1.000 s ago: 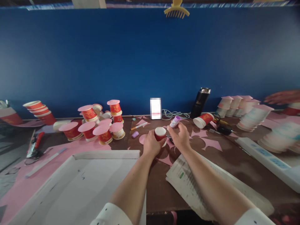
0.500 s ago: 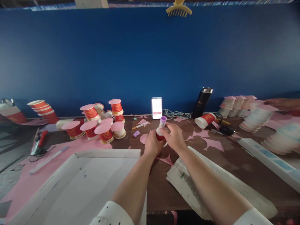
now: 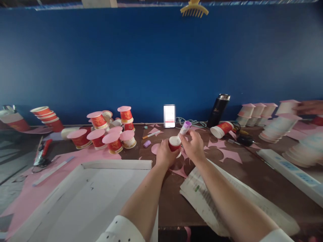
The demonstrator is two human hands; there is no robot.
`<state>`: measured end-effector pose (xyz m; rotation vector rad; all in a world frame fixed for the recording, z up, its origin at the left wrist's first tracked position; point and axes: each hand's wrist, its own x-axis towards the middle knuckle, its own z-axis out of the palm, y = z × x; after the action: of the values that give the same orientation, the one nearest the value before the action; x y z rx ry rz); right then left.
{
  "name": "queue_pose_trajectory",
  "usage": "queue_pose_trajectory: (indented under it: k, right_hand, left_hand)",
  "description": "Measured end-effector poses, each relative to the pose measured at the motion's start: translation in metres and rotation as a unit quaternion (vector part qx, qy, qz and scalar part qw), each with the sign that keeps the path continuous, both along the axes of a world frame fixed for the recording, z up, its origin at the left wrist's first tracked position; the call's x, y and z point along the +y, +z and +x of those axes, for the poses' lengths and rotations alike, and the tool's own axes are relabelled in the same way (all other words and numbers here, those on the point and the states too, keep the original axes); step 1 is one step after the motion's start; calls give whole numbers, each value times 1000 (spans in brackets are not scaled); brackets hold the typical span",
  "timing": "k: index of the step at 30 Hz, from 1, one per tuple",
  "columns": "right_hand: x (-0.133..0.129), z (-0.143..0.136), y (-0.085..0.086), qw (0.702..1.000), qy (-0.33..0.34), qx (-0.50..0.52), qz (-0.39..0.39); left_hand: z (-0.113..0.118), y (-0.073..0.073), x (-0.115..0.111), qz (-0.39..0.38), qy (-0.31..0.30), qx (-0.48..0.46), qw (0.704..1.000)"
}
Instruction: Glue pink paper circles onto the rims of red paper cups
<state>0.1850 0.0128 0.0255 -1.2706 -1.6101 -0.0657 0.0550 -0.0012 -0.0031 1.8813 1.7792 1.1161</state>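
Observation:
My left hand (image 3: 165, 155) is closed around a red paper cup (image 3: 174, 145) whose pale round end faces up. Between the fingers of my right hand (image 3: 193, 145) is a glue stick (image 3: 185, 128) with a purple end, tilted just above and to the right of the cup. A pink paper disc (image 3: 154, 149) lies beside my left hand. The purple glue cap (image 3: 147, 144) and an orange-and-white pen (image 3: 150, 135) rest on the brown table farther left.
Red cups topped with pink discs (image 3: 112, 141) stand at left, behind a shallow white box (image 3: 116, 164). A black flask (image 3: 219, 110), a lying cup (image 3: 222, 129), a power strip (image 3: 290, 169) and newspaper (image 3: 196, 191) are at right. Another person's hand (image 3: 310, 108) is near stacked cups.
My right hand has lifted the glue stick off the cup's top and moved it right, tilting it. My left hand keeps the cup in place. At far right, a pink-topped cup now shows beside the other person's hand.

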Motion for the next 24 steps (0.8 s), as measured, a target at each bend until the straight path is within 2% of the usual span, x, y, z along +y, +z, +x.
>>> queue_pose_trajectory:
  k: [7,14,20,24]
  right_hand:
    - [-4,-9,4,995,-29,-98,-7]
    - [1,-18,2,995,-18,-91,-26]
    - [0,-22,7,995,43,-58,-71]
    - [-6,-16,10,992,57,-91,-61]
  left_hand:
    - [-1,1,1,7,-5,18,1000]
    - [-1,-1,-1,16,-9,28,999]
    - [-3,-3,1,9,-13,26,1000]
    - [-3,0,-2,11,-18,34,999]
